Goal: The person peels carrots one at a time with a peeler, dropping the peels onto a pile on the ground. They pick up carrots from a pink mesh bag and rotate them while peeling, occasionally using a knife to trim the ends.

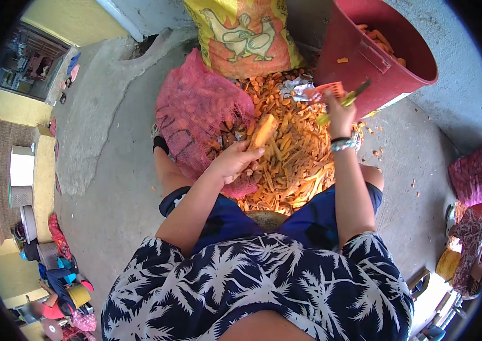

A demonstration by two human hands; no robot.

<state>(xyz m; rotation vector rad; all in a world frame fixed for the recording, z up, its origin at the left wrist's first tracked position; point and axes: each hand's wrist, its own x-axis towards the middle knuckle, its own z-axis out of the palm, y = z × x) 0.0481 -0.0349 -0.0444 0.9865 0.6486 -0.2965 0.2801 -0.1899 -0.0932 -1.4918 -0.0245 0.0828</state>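
Note:
In my left hand (235, 162) is a thick peeled carrot (263, 131), tilted up and away from me. My right hand (341, 118), fingers closed, grips a yellow-green handled tool (350, 100) with a dark narrow end, which looks like a knife. A ribbed red-orange plastic piece (327, 90) shows at the same fingers; its kind is blurred. Below both hands spreads a heap of orange peelings and trimmed ends (292, 165) between my legs. Left of it slumps a pink mesh sack (201, 108) with carrots inside.
A large red bin (360, 62) holding peeled carrots stands at the far right. Behind the heap leans a yellow and red sack (246, 40) printed with geese. Crumpled foil (296, 89) lies on the heap. Another person (53, 298) is at the lower left.

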